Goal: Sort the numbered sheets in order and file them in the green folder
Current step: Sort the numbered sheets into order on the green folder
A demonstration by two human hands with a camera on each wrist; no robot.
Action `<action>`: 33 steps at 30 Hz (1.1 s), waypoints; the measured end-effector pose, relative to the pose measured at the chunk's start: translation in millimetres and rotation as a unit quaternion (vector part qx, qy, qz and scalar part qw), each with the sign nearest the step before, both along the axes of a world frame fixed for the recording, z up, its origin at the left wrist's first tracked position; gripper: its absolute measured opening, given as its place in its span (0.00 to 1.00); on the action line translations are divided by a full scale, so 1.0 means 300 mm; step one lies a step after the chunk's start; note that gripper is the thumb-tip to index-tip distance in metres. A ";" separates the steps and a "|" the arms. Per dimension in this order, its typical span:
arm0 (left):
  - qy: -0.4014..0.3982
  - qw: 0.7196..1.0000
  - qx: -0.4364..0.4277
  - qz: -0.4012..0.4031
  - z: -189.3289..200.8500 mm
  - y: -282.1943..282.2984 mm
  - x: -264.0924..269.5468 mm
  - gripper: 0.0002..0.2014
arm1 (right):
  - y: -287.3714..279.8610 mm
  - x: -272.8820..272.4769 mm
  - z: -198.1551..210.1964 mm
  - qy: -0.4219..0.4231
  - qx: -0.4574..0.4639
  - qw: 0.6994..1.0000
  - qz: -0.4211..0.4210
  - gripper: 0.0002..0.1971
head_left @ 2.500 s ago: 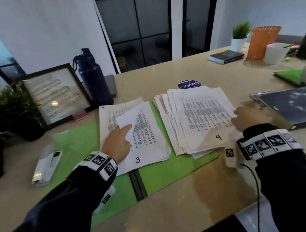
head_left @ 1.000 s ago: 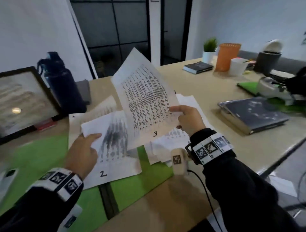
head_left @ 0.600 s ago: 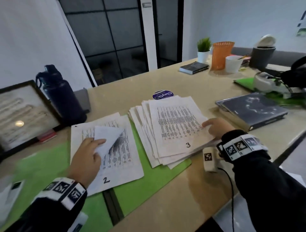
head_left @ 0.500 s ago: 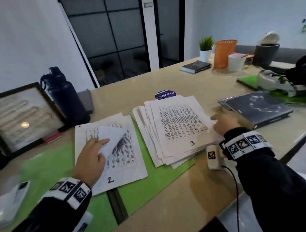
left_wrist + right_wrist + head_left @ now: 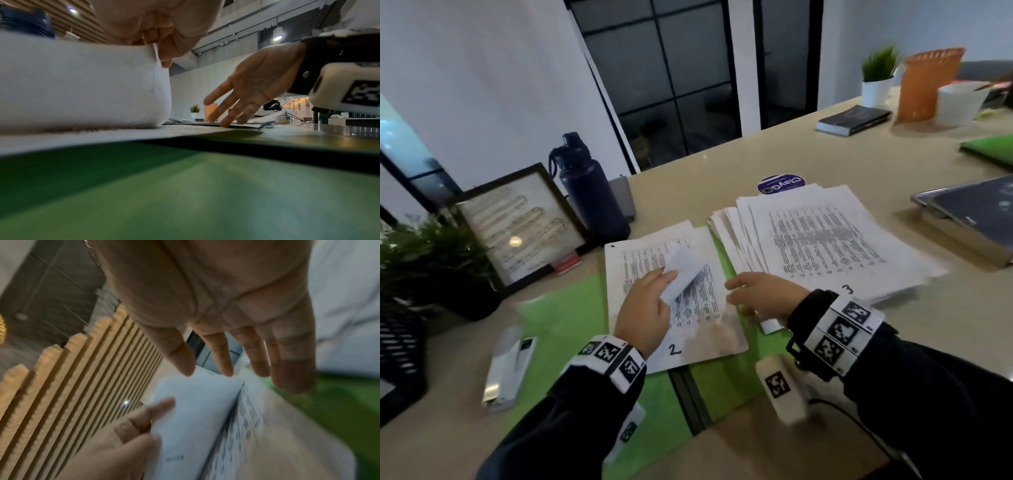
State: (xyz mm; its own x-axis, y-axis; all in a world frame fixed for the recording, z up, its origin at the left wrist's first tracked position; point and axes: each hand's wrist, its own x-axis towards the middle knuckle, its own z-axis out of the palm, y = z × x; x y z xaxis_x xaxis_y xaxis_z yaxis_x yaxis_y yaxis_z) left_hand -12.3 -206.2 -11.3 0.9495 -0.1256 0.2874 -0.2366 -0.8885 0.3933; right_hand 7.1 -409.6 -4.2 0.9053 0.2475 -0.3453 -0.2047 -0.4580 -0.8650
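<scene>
Head view shows two piles of printed sheets lying on an open green folder (image 5: 571, 318) spread across the beige surface (image 5: 808, 161). The left pile's top sheet (image 5: 698, 329) carries a handwritten "2" at its near edge; the right pile (image 5: 825, 240), fanned and untidy, shows a handwritten "3" on its top sheet near the right wrist. The left hand (image 5: 645, 313) has its grip pinched on the far corner of sheet "2", which is folded back toward the person so its blank underside shows; the left wrist view confirms thumb and fingers closed on that curled paper. The right hand (image 5: 763, 296) hovers between the two piles, its grip slack with fingers (image 5: 224, 105) spread straight and holding nothing, their tips at or just above the paper edge; contact cannot be told for certain. Beyond the right pile lies a round purple sticker (image 5: 780, 185) reading "ClayGO", upside down to the wearer. A dark blue bottle (image 5: 589, 198) and a framed print (image 5: 524, 222) stand at the far left, the print's text too blurred to read. A dark tablet (image 5: 976, 212) lies at the right edge.
</scene>
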 end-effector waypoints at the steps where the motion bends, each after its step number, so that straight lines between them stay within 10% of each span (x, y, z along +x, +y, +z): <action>1: 0.002 1.000 0.000 -0.003 0.000 0.001 0.000 0.27 | 0.026 0.000 -0.014 0.017 0.018 0.999 -0.021 0.20; 18: 0.194 0.976 0.097 0.001 -0.034 0.006 0.016 0.30 | 0.188 0.006 -0.080 0.150 0.084 0.983 -0.067 0.09; 24: 0.066 0.997 -0.022 0.023 -0.008 -0.001 0.010 0.34 | 0.209 0.040 -0.056 -0.021 -0.085 0.996 0.015 0.09; 33: -0.055 0.991 -0.096 0.076 0.013 0.010 0.011 0.32 | -0.261 0.120 0.082 -0.194 -0.026 0.941 -0.275 0.12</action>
State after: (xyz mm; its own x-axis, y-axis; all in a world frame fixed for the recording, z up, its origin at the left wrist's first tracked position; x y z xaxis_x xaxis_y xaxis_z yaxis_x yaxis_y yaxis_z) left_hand -9.1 -203.1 -7.4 0.9149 0.0844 0.3948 -0.1560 -0.8280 0.5385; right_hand 43.1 -487.9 20.4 0.9518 -0.3042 0.0387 -0.0971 -0.4189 -0.9028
